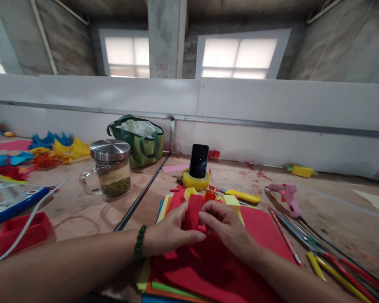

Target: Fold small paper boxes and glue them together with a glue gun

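Observation:
Both my hands meet over a stack of coloured paper sheets (214, 269), red on top. My left hand (169, 229), with a green bead bracelet at the wrist, pinches a small folded piece of red paper (193, 215) from the left. My right hand (224, 223) pinches the same piece from the right, fingers curled around its edge. The red piece stands folded up between the fingertips, just above the red sheet.
A phone (198, 160) stands in a yellow tape roll. A glass jar mug (111, 169) with a steel lid is at left, a green bag (139, 141) behind it. A pink glue gun (287, 195), yellow knife (243, 196), pencils (331, 269) and scissors lie at right. A red box (23, 231) is at left.

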Demonstrator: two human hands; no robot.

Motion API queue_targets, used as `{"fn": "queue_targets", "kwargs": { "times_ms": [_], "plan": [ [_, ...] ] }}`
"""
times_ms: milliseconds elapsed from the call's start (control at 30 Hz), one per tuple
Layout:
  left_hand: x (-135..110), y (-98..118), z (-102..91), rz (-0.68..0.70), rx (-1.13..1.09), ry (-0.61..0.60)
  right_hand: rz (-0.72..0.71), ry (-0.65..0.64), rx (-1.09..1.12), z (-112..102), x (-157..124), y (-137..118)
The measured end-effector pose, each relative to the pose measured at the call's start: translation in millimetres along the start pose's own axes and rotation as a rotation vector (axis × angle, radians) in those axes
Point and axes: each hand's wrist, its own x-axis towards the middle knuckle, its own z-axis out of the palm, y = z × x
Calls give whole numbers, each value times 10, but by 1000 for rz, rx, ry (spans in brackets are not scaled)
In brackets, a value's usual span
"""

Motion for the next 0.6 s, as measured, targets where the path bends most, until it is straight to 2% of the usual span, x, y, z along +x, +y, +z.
{"fn": "queue_targets", "kwargs": {
  "times_ms": [100, 267, 467, 600],
  "plan": [
    [3, -30, 7, -22, -33, 53, -1, -22, 11, 14, 1, -13],
    [-1, 32, 40, -6, -208, 22, -27, -23, -3, 26, 11, -10],
    [-32, 30, 30, -200, -578, -44, 8, 28, 11, -1, 32, 30],
    [-22, 46, 19, -169, -694, 37, -2, 132, -15, -22, 37, 28]
  ]
}}
